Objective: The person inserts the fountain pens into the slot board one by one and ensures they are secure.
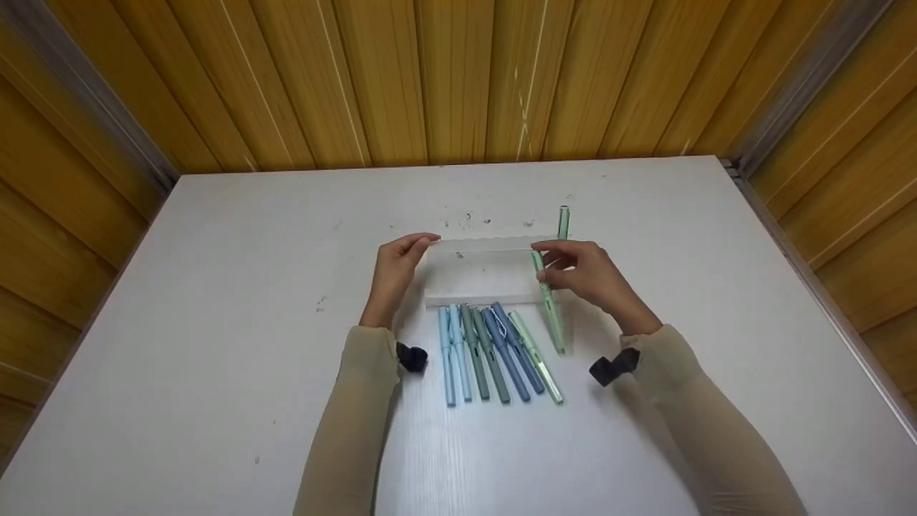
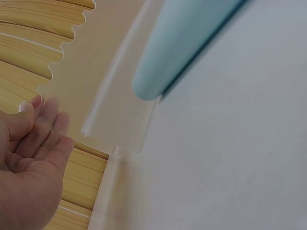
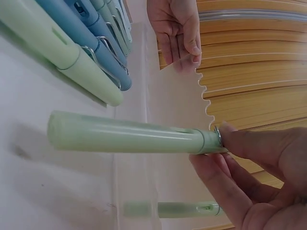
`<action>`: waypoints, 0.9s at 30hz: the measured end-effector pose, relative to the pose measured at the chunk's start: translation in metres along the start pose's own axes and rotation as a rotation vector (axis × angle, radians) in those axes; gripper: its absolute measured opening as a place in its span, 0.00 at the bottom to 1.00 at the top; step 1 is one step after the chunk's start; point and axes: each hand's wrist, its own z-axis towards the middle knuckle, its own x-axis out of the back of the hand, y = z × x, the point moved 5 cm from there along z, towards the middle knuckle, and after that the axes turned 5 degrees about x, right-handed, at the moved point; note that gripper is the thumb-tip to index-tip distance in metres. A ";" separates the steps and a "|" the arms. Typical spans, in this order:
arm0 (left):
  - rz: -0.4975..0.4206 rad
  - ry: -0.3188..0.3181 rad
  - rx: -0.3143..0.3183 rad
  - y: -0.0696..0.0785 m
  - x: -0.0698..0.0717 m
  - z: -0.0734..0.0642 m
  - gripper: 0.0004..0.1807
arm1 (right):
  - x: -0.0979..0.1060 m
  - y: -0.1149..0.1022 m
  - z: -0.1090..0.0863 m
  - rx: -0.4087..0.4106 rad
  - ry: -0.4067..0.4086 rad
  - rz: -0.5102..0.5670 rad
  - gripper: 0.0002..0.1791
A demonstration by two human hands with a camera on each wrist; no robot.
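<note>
My left hand (image 1: 392,276) pinches the left end of the wavy-edged flap on a translucent plastic sleeve (image 1: 480,276). My right hand (image 1: 584,272) pinches a light green pen (image 3: 129,136) near its clip, thumb on one side and fingers on the other. The held pen slants down in front of the sleeve's right end. A second light green pen (image 1: 564,222) stands out beyond the right hand; in the right wrist view, part of it shows through the plastic. Left hand fingertips (image 2: 48,115) meet the flap's corner.
In front of the sleeve lies a row of pens: two light blue pens (image 1: 453,355), two dark green pens (image 1: 486,355), two blue pens (image 1: 514,351) and a light green pen (image 1: 539,358). They rest on a white table (image 1: 215,344), with yellow wood-panelled walls (image 1: 458,86) around it.
</note>
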 end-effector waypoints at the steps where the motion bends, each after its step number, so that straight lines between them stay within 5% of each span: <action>1: -0.001 0.001 0.002 0.000 0.000 0.000 0.15 | 0.002 -0.002 0.000 0.006 0.017 0.004 0.25; 18: 0.022 0.017 0.016 0.000 0.002 -0.002 0.14 | 0.027 -0.021 0.009 0.114 0.288 0.060 0.24; 27: -0.051 -0.009 -0.011 0.000 0.001 -0.001 0.16 | 0.033 -0.022 0.015 0.199 0.413 0.103 0.24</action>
